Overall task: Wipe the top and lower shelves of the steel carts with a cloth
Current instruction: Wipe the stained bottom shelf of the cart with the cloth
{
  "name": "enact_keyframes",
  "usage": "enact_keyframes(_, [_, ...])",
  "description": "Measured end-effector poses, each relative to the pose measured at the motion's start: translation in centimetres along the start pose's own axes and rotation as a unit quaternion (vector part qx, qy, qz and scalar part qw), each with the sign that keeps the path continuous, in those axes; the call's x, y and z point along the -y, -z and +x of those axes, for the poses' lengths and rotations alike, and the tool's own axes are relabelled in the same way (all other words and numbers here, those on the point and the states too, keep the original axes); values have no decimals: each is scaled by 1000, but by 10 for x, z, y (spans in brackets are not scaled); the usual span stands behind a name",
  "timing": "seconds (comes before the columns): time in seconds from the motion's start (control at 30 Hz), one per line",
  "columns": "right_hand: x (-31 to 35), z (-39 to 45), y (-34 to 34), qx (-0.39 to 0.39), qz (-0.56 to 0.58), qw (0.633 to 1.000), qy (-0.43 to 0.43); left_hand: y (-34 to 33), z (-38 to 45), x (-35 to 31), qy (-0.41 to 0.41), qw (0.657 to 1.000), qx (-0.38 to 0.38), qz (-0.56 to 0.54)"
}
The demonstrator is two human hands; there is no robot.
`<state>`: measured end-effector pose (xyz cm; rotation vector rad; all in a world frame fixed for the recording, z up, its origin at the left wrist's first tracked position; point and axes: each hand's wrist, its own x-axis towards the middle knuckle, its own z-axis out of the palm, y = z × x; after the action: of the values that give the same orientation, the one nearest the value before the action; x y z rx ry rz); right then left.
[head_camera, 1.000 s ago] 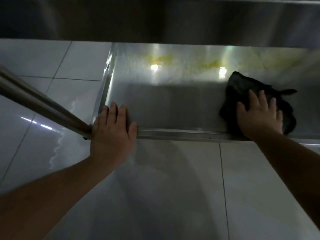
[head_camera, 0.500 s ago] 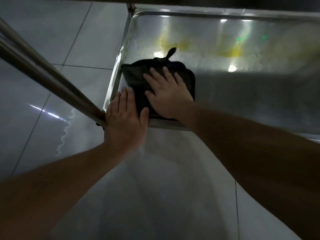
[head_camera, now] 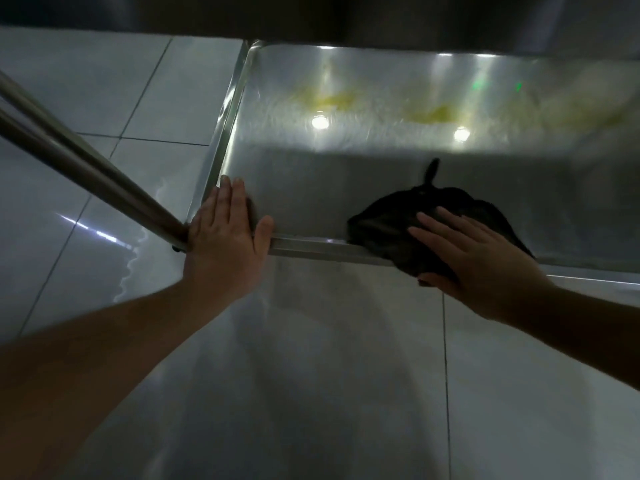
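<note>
The steel cart's lower shelf fills the upper right, shiny, with yellowish smears towards its back. A dark cloth lies on the shelf at its front rim, bunched, with a small tab sticking up. My right hand presses flat on the cloth with straight fingers, and the cloth hangs slightly over the rim. My left hand rests flat on the shelf's front left corner, fingers straight, thumb along the front rim.
A steel cart leg slants from the left edge down to the shelf corner beside my left hand. The underside of the upper shelf is dark across the top. Pale glossy floor tiles lie below and to the left.
My right hand slid the cloth from the shelf's right to its left corner, then back right to the middle of the front rim. My left hand stayed on the corner.
</note>
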<state>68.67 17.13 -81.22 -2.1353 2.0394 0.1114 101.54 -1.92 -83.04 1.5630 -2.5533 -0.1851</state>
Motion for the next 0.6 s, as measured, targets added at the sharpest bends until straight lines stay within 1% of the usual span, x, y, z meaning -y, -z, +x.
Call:
enact_keyframes(0.07, [-13,-24,-4,-55,2,998,-2,-3,0,-1,4,1000,-1,7])
enact_keyframes(0.13, [-22,-39,-5,-85,-10,996,3,-4,1,-1,8,1000,2,8])
enact_keyframes(0.27, [-20,-47,-5,-92,-3,996,-19,-3,2,-3,1,1000,11,27])
enact_keyframes(0.37, [-14,-47,-3,-113,-12,993,-16,1,1,-6,9,999,23,40])
enact_keyframes(0.47, [-13,-48,0,-111,-28,993,-15,6,-2,-13,15,998,31,51])
enact_keyframes(0.53, [-9,-48,5,-103,-33,994,-27,8,-12,-26,12,999,17,37])
enact_keyframes(0.6, [-2,-48,13,-90,-34,994,-44,10,-29,-46,-10,1000,-3,22])
